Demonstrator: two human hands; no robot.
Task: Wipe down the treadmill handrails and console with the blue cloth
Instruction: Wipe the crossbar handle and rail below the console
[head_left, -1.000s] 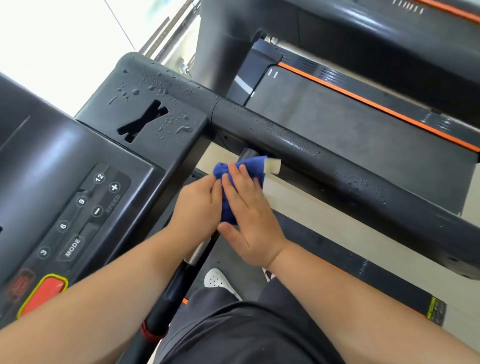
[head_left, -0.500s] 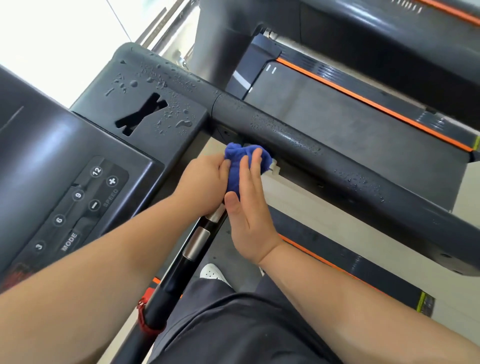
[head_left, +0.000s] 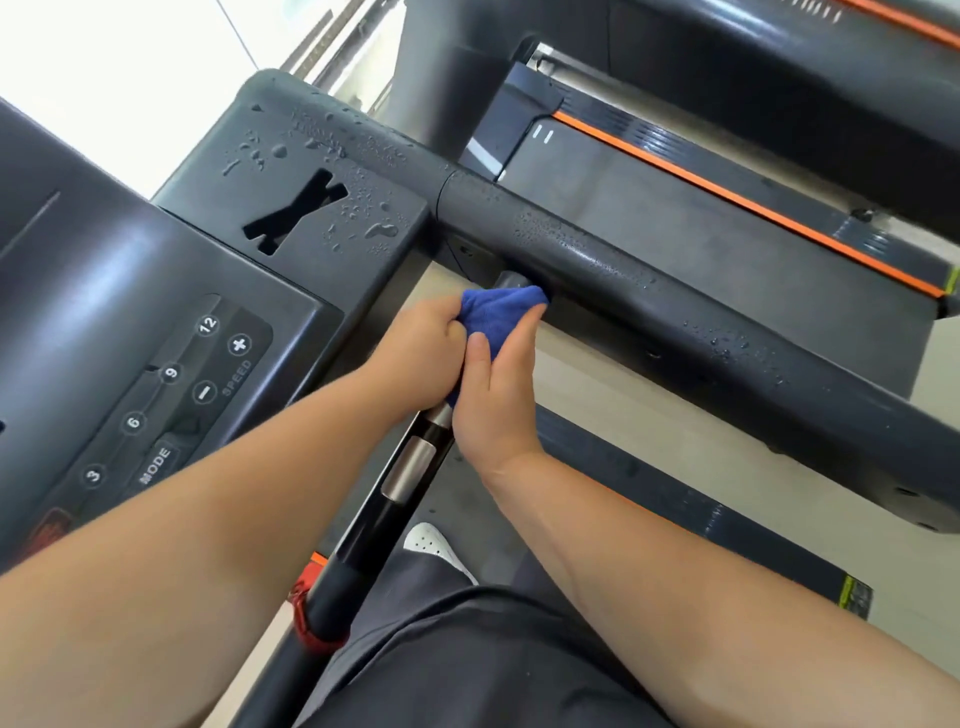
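head view: the blue cloth (head_left: 501, 317) is bunched around the upper end of the slim handlebar (head_left: 402, 478), close under the thick side handrail (head_left: 675, 312). the left hand (head_left: 415, 353) is curled shut around the cloth and the bar beneath it; the right hand (head_left: 498, 395) presses the cloth from the other side, fingers (head_left: 524, 332) laid along it and thumb across the front, closed on it rather than spread.

as for progress, i judge the job to be early or mid-way. the slim handlebar is the part being wiped. the thick side handrail carries many water droplets along its top, and so does the console corner (head_left: 311, 176) around the x-shaped slot (head_left: 296, 210), so those look unwiped. the button panel (head_left: 171, 395) shows no droplets, but i cannot tell whether it has been wiped.

counts: one cloth, two hands, both on it. one slim handlebar with one metal sensor plate (head_left: 408, 470) showing. one thick side handrail in reach. one x-shaped slot. readable buttons on the panel: four numbers (3, 6, 9, 12), one plus, one minus, one marked mode. one white shoe (head_left: 431, 545) shows below. a second treadmill (head_left: 727, 182) with an orange stripe stands beside.
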